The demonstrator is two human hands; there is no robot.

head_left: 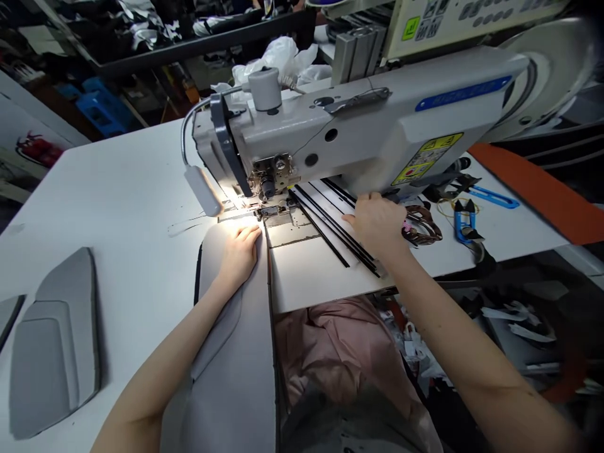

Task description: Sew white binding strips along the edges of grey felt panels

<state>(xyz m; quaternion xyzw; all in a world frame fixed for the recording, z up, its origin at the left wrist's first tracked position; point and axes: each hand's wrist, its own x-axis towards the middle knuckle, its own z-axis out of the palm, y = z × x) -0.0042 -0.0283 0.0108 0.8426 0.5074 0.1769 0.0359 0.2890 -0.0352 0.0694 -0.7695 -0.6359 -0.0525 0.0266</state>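
Note:
My left hand (240, 255) lies on a long grey fabric panel (226, 384), with its fingers stretched toward the needle area of the sewing machine (368, 132). The panel's top end sits just in front of the presser foot (268, 212), and its right edge has a dark border. Under the machine arm, my right hand (380, 223) is closed, with curled fingers and the thumb pointing left. It is beside several thin black strips (330, 233), which lie slanted on the table. What the right fingers hold, if anything, is hidden.
Another grey shaped panel (56, 340) lies on the white table (132, 189) at left. A lamp (202, 190) lights the needle. Blue-handled thread snips (465, 220), a brown coil (422, 225) and an orange-brown sheet (533, 189) are at right. Pink cloth (335, 346) hangs below the table edge.

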